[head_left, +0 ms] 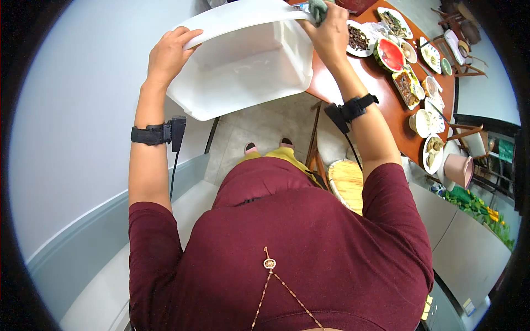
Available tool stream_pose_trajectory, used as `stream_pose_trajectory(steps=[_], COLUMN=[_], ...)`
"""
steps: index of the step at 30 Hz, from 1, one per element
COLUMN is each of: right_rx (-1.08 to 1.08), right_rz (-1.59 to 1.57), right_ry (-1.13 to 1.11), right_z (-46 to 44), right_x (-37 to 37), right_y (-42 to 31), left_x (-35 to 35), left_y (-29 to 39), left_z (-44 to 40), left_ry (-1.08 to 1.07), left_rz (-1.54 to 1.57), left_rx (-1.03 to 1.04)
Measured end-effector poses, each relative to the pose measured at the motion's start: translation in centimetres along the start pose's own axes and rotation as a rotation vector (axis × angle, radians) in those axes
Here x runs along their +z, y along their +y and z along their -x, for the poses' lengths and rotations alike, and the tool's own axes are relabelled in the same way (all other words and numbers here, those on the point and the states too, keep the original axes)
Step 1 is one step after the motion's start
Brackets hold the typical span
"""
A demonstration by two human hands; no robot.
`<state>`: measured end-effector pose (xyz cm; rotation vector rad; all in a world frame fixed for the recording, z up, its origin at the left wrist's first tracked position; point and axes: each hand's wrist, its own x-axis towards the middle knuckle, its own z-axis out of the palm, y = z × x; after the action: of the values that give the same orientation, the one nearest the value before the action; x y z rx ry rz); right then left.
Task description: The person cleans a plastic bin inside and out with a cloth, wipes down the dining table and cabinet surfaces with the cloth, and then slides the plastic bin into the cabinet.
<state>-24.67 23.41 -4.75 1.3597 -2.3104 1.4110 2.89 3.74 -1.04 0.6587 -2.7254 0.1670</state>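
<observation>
A white plastic bin (243, 77) is tilted in front of me, with its broad rim at the top and its hollow inside showing. My left hand (167, 53) grips the rim's left end, thumb and fingers closed over it. At the other end of the rim, my right hand (328, 34) is closed around the corner. A bunched dark green cloth (317, 10) sits at the right fingers, partly hidden by them. Whether that cloth is pinched or only lies against the rim, I cannot tell.
To the right stands a brown table (367, 88) with several dishes, including a cut watermelon (391, 55) and a plate of dark food (358, 39). A round wooden stool (346, 182) is beside me. A pale wall (77, 110) rises on the left.
</observation>
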Motion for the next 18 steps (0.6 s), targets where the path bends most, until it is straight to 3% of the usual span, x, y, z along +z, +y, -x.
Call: stream_pose_trajectory(steps=[2,4,6,8,10,12,18], right_rx=[-0.264,-0.434,-0.44,-0.36,-0.361,-0.189,0.077], right_rz=[0.153,0.164,0.081,0.079,0.044,0.032,0.135], right_ry=[0.382,0.389,0.225,-0.062,-0.214,-0.315,-0.231], right_z=[0.8,2.1,4.4,6.6,8.0,8.7,6.8], right_x=[0.4,-0.1,0.4,1.3,3.4,5.6,12.5], right_y=[1.0,1.2,0.7,-0.6,-0.7,-0.4,3.9], left_x=[0.1,-0.3,-0.4,-0.4,-0.4,-0.1,0.0], left_y=[-0.1,0.3,0.7,1.1,1.7,2.1,2.3], left_z=[-0.1,-0.5,-0.8,-1.3,-1.7,-2.0,-2.0], left_ry=[0.021,-0.024,-0.072,-0.06,-0.061,-0.066,-0.075], left_rz=[0.002,0.001,0.005,-0.014,-0.001,0.006,0.053], left_rx=[0.004,-0.054,-0.111,-0.133,-0.121,-0.109,-0.1])
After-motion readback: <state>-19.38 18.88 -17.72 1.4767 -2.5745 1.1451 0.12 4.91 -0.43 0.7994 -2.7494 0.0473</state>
